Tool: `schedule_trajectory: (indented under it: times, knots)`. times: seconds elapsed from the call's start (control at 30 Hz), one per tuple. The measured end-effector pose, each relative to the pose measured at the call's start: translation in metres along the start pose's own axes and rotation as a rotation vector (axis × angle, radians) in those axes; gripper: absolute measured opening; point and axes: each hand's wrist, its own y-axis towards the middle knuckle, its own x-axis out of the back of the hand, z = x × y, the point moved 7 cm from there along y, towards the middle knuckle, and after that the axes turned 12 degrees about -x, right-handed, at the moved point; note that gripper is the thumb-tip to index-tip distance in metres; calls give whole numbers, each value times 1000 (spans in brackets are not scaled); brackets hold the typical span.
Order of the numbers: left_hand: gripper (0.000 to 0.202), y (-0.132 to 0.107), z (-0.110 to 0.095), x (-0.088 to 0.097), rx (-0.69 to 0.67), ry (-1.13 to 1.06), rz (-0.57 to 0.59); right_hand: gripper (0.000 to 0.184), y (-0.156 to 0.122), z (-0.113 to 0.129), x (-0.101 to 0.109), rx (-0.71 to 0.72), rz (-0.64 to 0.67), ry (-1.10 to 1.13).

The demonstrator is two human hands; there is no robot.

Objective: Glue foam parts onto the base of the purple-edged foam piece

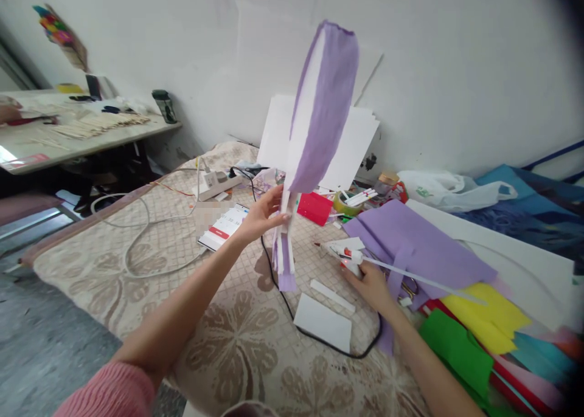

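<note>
- The left hand [263, 215] pinches the purple-and-white foam piece [319, 119], held upright above the patterned table cloth [228, 338].
- The right hand [371, 283] grips a glue gun [344, 253], right of the foam piece, beside purple felt sheets [410, 241].

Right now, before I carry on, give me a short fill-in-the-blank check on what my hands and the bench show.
1. The left hand holds up a tall white piece covered in ____ felt.
2. The right hand rests on the ____, which lies on the table.
3. A ____ cable runs across the patterned tablecloth.
4. Beside the yellow felt sheet lies a ____ one.

Missing words: purple; glue gun; black; green
</note>
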Motion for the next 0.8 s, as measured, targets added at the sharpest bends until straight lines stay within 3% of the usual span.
schedule_trajectory:
  times: [0.23,0.5,0.67,0.8]
  knots:
    - [67,7,1,-2,7,0,-21,41,-7,7,8,-27,-19,97]
    - [69,9,10,0,22,34,-40,36,-31,42,40,-50,-46,283]
    - [68,9,11,4,31,37,-54,30,-60,61,53,51,22,247]
    - [64,10,9,7,11,30,-74,25,-89,91,55,271,-18,53]
